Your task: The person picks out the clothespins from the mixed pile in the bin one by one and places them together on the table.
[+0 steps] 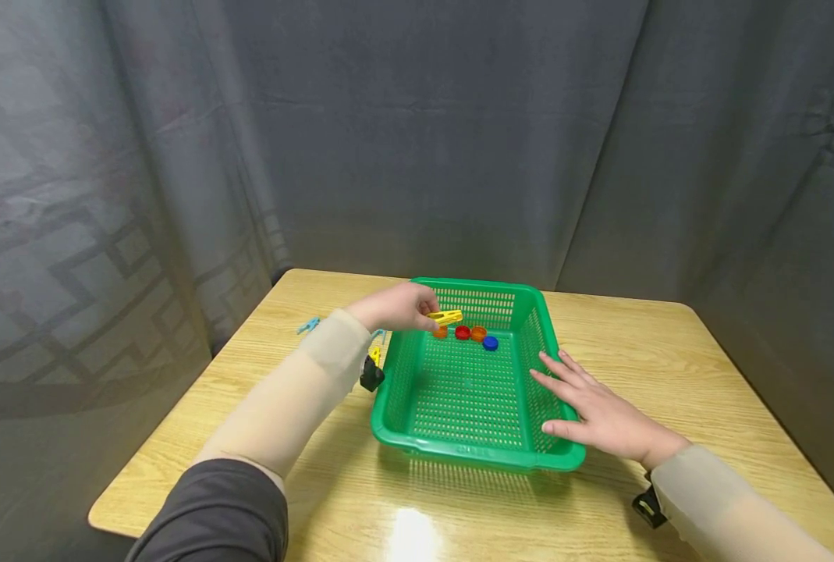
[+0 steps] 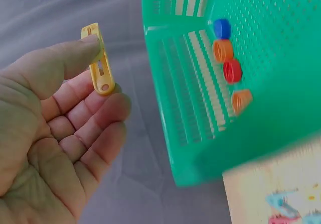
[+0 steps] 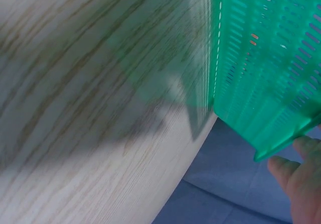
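Observation:
My left hand (image 1: 404, 307) pinches a yellow clothespin (image 1: 448, 317) between thumb and fingers, above the far left part of a green plastic basket (image 1: 459, 454). The left wrist view shows the clothespin (image 2: 104, 78) against the thumb tip, its rounded end by the fingertips. Along the far end of the basket floor lie a blue cap (image 1: 490, 343), a red cap (image 1: 463, 332) and two orange caps (image 1: 479, 334). My right hand (image 1: 606, 414) is at the basket's right rim, its fingers spread and nothing held. The right wrist view has its fingertips (image 3: 283, 168) right at the rim.
Left of the basket, a light blue clothespin (image 1: 308, 325) and a yellow clothespin (image 1: 375, 356) lie on the wooden table (image 1: 669, 367). A pink piece (image 2: 282, 219) shows there in the left wrist view. Grey curtains (image 1: 417, 140) stand behind the table and at its sides.

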